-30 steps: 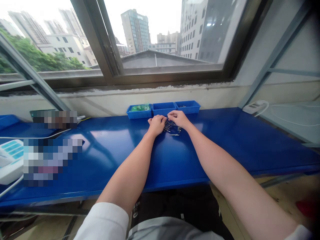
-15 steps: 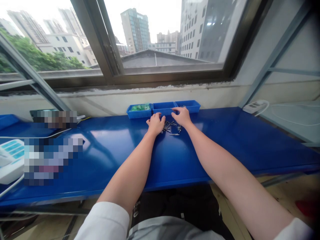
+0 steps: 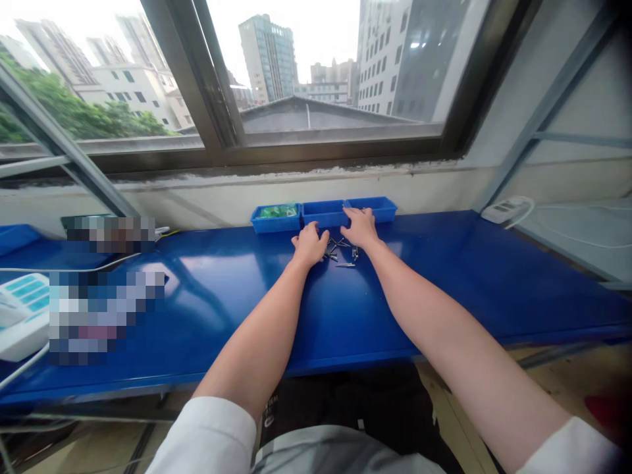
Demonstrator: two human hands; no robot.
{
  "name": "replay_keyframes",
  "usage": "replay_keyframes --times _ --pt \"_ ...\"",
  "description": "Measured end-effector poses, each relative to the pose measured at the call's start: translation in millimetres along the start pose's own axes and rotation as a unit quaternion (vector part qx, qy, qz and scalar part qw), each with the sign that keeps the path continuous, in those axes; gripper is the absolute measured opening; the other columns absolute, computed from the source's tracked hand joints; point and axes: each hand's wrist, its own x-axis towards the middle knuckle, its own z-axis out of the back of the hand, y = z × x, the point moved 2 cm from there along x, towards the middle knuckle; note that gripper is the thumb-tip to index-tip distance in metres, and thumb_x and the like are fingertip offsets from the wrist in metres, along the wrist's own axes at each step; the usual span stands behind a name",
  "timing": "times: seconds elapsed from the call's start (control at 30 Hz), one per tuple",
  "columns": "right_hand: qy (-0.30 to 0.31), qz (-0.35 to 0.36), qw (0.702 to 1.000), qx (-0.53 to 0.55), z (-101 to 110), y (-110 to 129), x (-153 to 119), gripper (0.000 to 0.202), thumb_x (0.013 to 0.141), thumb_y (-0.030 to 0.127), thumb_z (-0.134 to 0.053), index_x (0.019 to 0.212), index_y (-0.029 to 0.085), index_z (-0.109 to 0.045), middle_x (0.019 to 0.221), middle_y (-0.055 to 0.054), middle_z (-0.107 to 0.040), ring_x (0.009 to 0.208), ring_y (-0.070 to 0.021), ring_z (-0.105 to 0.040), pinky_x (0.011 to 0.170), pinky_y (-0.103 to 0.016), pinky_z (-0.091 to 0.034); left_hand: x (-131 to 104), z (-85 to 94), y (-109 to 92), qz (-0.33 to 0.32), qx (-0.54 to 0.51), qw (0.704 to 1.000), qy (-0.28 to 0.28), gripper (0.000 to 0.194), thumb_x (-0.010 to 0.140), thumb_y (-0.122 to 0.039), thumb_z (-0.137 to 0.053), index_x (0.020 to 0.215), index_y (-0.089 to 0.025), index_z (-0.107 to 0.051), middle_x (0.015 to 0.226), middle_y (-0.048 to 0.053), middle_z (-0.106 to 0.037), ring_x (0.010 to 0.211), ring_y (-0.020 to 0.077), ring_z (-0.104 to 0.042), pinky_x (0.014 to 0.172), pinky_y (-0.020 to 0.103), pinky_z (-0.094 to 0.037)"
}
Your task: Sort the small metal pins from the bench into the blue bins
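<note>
A loose pile of several dark metal screws (image 3: 338,243) lies on the blue tabletop between my two hands. At the left side of the pile is my left hand (image 3: 309,246), thumb held apart from its fingers, with nothing visible in its grasp. My right hand (image 3: 361,228) hovers by the pile's right side, its fingers stretched toward the blue bins and its thumb apart. A few silvery screws (image 3: 345,264) lie nearer to me. Behind my hands stand a middle blue bin (image 3: 323,212) and a right blue bin (image 3: 386,209), the latter partly covered by my right fingers.
The left blue bin (image 3: 275,224) holds green packets. A white device with teal keys (image 3: 29,296) and blurred items sit on the left of the blue table (image 3: 237,329). At the back right lies a white power strip (image 3: 503,209), beside a metal frame.
My right hand's fingers have lifted and straightened slightly toward the right bin. My left hand is almost where it was, and the screws look unmoved.
</note>
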Motion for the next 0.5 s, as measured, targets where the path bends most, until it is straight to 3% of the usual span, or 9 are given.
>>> replay_keyframes --times 0.17,0.3,0.4,0.5 --pt "0.042 -0.009 0.999 0.003 -4.1 -0.3 -0.3 0.076 0.071 0.038 -0.063 0.141 0.02 -0.042 0.147 -0.007 -0.038 0.121 -0.0401 -0.034 0.097 -0.054 -0.033 -0.2 0.3 -0.1 -0.012 -0.004 1.0 0.002 0.047 0.089 -0.044 -0.041 0.128 -0.02 -0.044 0.127 0.012 -0.057 0.122 0.0264 -0.048 0.103 0.047 -0.03" --pt "0.056 -0.01 0.998 0.036 -4.8 0.8 -2.8 0.073 0.071 0.041 -0.063 0.139 0.022 -0.044 0.15 -0.007 -0.032 0.122 -0.0391 -0.035 0.098 -0.054 -0.034 0.6 -0.6 1.1 -0.028 0.017 0.999 0.015 0.045 0.088 -0.044 -0.043 0.126 -0.02 -0.048 0.126 0.013 -0.058 0.12 0.0276 -0.05 0.101 0.048 -0.033" --pt "0.021 0.003 0.998 0.053 -3.2 0.5 -3.1 0.062 0.073 0.036 -0.061 0.132 0.019 -0.052 0.143 -0.01 -0.042 0.12 -0.0339 -0.039 0.1 -0.051 -0.033 1.4 -1.4 1.4 -0.04 0.033 0.998 0.028 0.044 0.088 -0.043 -0.044 0.124 -0.02 -0.051 0.126 0.013 -0.058 0.119 0.0278 -0.051 0.1 0.047 -0.034" --pt "0.007 0.008 0.998 0.057 -2.7 -1.0 -3.4 0.039 0.075 0.031 -0.058 0.11 0.016 -0.066 0.117 -0.012 -0.059 0.11 -0.0281 -0.047 0.1 -0.045 -0.035 2.3 -2.3 1.2 -0.057 0.043 0.997 0.043 0.044 0.088 -0.042 -0.043 0.125 -0.019 -0.052 0.129 0.013 -0.057 0.121 0.0277 -0.05 0.102 0.045 -0.033"
